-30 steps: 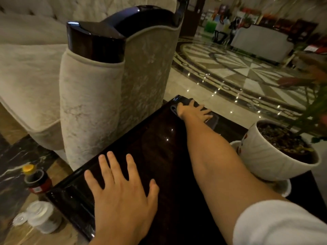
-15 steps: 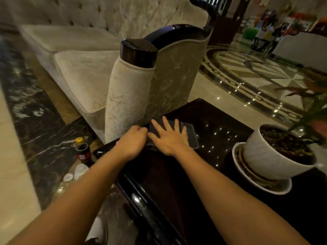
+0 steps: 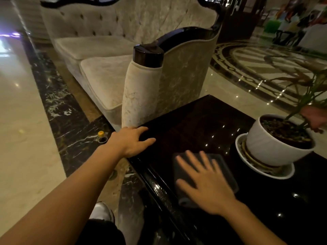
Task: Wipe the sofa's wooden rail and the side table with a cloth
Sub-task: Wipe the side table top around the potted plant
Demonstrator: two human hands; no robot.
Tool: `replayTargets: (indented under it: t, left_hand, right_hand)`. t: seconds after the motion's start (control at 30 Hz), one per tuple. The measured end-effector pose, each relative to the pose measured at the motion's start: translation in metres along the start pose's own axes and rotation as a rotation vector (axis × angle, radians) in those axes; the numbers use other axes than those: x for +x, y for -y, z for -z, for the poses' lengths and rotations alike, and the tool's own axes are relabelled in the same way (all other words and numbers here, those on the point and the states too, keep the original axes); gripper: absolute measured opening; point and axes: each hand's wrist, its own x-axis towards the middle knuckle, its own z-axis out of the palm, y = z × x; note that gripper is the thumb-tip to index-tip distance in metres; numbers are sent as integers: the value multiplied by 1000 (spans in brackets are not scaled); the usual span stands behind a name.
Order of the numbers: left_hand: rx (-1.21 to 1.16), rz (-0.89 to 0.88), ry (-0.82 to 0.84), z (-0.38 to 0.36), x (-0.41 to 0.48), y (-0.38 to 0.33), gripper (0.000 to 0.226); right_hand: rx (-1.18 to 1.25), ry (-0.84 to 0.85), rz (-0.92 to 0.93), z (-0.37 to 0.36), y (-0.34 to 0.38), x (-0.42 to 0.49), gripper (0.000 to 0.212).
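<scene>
Pale marble floor (image 3: 23, 138) gleams to my left — a dark veined border (image 3: 53, 96), a circular inlay (image 3: 247, 55) speckled with lights.

Dim and warm; pinpoint glints on glossy table (image 3: 194, 121) and floor (image 3: 247, 82); motion-blurred right hand (image 3: 207, 184); bowed wide-angle edges.

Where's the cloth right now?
In the head view, the grey cloth lies lower right on the dark side table, flat under the right hand, just left of the white plant pot.

No text, label or number can be read anywhere.
</scene>
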Motion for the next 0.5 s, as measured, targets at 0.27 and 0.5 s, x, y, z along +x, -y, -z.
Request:
replayTargets:
  t: [0.27, 0.5]
  left_hand:
    - [69, -33, 36, -17, -13, -2, 84]
    - [76, -59, 21, -18, -7, -8, 87]
  right_hand:
    - [60, 10, -135, 4, 57, 66, 71]
    - [72, -13, -34, -9, -7, -53, 66]
